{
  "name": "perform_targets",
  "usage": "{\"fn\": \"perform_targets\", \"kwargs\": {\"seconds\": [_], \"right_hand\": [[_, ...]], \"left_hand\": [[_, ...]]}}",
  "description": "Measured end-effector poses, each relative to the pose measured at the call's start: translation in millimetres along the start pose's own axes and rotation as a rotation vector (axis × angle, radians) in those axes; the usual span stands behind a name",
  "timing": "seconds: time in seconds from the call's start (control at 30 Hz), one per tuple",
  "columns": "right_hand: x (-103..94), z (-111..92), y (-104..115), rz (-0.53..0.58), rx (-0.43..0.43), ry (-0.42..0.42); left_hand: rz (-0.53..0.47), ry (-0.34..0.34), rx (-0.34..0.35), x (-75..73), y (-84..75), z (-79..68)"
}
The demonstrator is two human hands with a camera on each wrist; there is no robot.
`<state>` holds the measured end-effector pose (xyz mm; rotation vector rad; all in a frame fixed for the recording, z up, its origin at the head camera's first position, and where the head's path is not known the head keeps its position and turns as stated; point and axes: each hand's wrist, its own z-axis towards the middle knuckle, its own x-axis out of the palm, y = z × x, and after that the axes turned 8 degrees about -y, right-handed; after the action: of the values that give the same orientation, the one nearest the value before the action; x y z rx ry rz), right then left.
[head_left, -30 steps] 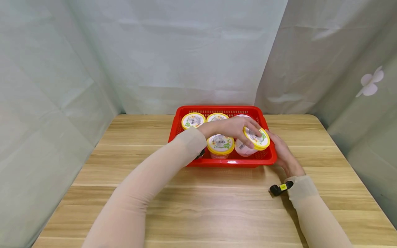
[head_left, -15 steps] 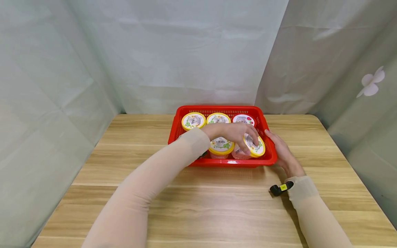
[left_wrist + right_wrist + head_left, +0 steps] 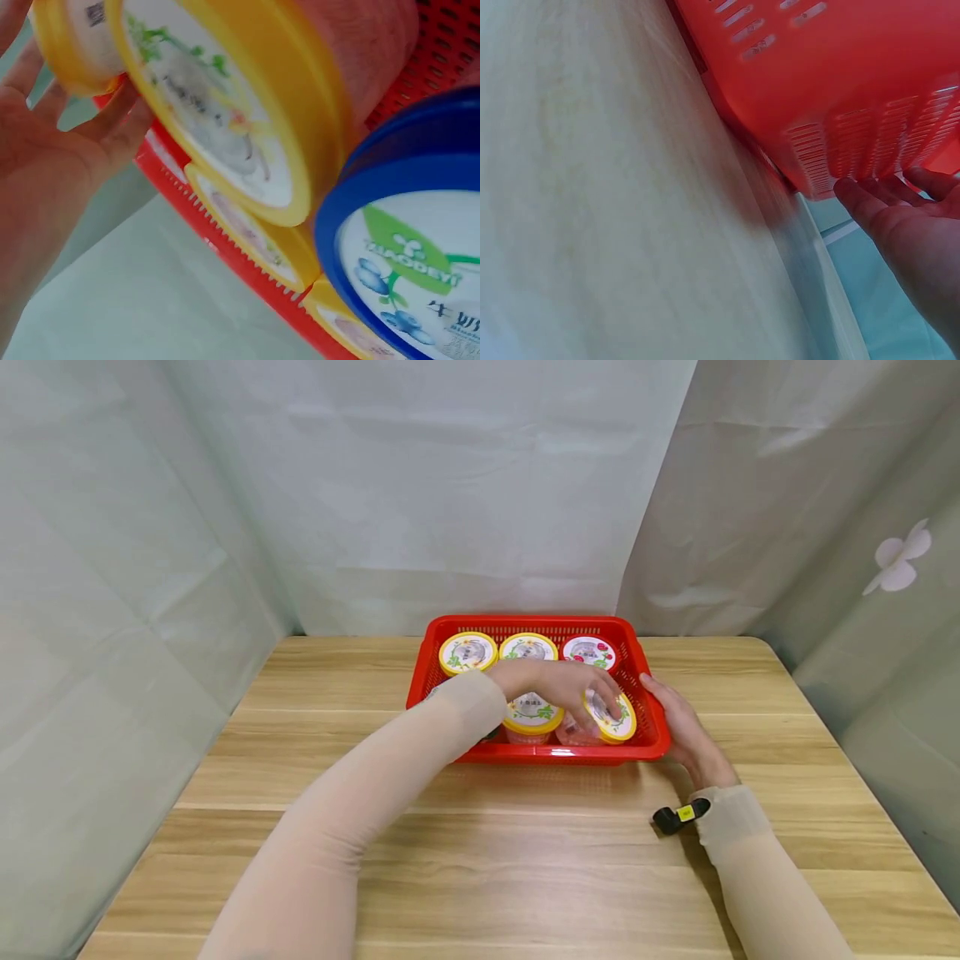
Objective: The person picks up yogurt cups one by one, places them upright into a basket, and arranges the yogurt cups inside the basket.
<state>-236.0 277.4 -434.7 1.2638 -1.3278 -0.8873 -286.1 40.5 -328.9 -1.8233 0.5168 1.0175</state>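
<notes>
My left hand [image 3: 573, 689] grips a tub with a yellow lid [image 3: 618, 720] in the front right of a red basket [image 3: 555, 752]. That tub leans over, its lid facing right; in the left wrist view part of the held tub [image 3: 79, 49] shows beyond the fingers. My right hand [image 3: 684, 727] rests at the basket's right rim. The right wrist view has its fingers [image 3: 866, 202] fairly straight, tips against the basket's slotted outer wall [image 3: 840, 146]. Beside the held tub stands another yellow-lidded tub [image 3: 531, 714], partly under my left hand.
Two yellow-lidded tubs [image 3: 468, 653] and a red-lidded tub [image 3: 589, 653] fill the basket's back row. A blue-lidded tub [image 3: 409, 247] shows in the left wrist view; my left forearm covers that corner from above. The basket stands on a wooden table [image 3: 540, 860] before grey curtains [image 3: 465, 510].
My left hand has lowered the yellow-lidded tub into the basket and moved it slightly left and toward me. The red-lidded tub has come into sight. My right hand stays at the rim.
</notes>
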Motion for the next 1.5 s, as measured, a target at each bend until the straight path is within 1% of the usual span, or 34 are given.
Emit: {"fn": "perform_targets", "kwargs": {"seconds": [0.07, 0.2, 0.4, 0.47, 0.67, 0.77, 1.0, 1.33, 1.4, 1.5], "right_hand": [[-0.2, 0.1, -0.2, -0.004, -0.003, 0.001], [-0.5, -0.4, 0.0, -0.022, 0.004, -0.005], [-0.3, -0.7, 0.8, -0.021, 0.011, -0.009], [-0.1, -0.8, 0.8, -0.020, 0.008, -0.011], [-0.5, -1.3, 0.7, -0.031, -0.006, -0.009], [-0.8, -1.3, 1.1, -0.032, -0.015, -0.008], [-1.6, -2.5, 1.0, -0.040, -0.013, -0.017], [-2.2, -2.2, 0.3, -0.053, 0.012, -0.027], [-2.2, -2.5, 0.6, -0.054, 0.012, -0.027], [-2.5, -2.5, 1.0, -0.059, 0.008, -0.023]], "left_hand": [[0.027, 0.008, -0.001, -3.1, -0.1, -2.8], [0.038, 0.007, -0.005, -6.8, -0.5, -7.1], [0.014, -0.004, 0.001, -5.0, 0.9, -7.8], [0.022, -0.013, 0.008, -4.1, 1.2, -7.6], [0.114, -0.063, 0.017, -2.1, 2.0, -8.1], [0.135, -0.074, 0.013, -2.1, 2.8, -7.8], [0.125, -0.059, 0.003, -0.5, 1.9, -6.6], [0.187, -0.080, 0.009, 0.5, -0.4, -6.8], [0.193, -0.079, 0.006, 0.3, -1.0, -6.7], [0.195, -0.079, -0.017, -0.4, -1.9, -6.3]]}}
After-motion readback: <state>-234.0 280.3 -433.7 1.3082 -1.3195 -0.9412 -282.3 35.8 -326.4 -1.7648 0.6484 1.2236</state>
